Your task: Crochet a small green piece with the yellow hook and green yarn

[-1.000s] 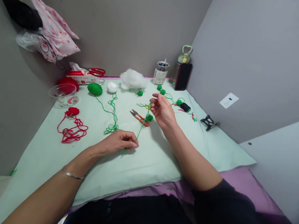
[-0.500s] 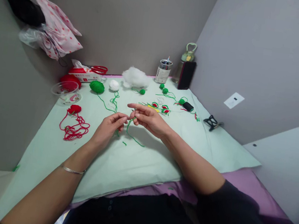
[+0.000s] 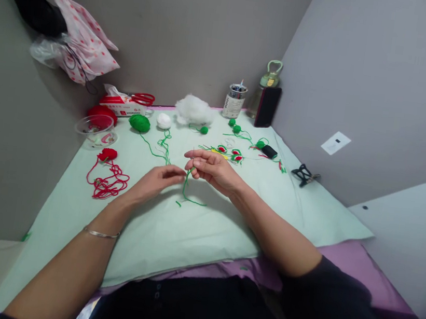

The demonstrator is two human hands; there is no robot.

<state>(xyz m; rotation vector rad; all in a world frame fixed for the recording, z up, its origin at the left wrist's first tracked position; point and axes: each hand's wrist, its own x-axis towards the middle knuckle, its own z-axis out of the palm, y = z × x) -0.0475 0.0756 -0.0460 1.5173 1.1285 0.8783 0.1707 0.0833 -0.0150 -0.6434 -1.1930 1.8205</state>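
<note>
Near the middle of the table, my right hand point(image 3: 211, 170) pinches a thin needle-like tool and green yarn point(image 3: 185, 191) between thumb and fingers. The yarn hangs below the fingertips and its end lies curved on the cloth. Just left of it is my left hand point(image 3: 157, 182), fingers together and pointing right, its fingertips beside the hanging yarn. Whether it grips the yarn is too small to tell. A short green yarn scrap point(image 3: 178, 204) lies below. Behind my hands are small red, green and white crocheted pieces point(image 3: 236, 156).
Red yarn point(image 3: 111, 183) lies tangled at left, near a clear plastic bowl point(image 3: 96, 134). Along the back are a green ball point(image 3: 140, 123), a white ball point(image 3: 163, 120), white stuffing point(image 3: 194, 110), a pen can point(image 3: 233, 102) and a phone point(image 3: 267, 107). A black clip point(image 3: 304, 175) is at right.
My left hand has drawn slightly left and down from my right fingertips, and its fingers have straightened. The hanging green yarn has shifted. My right hand keeps its pinch.
</note>
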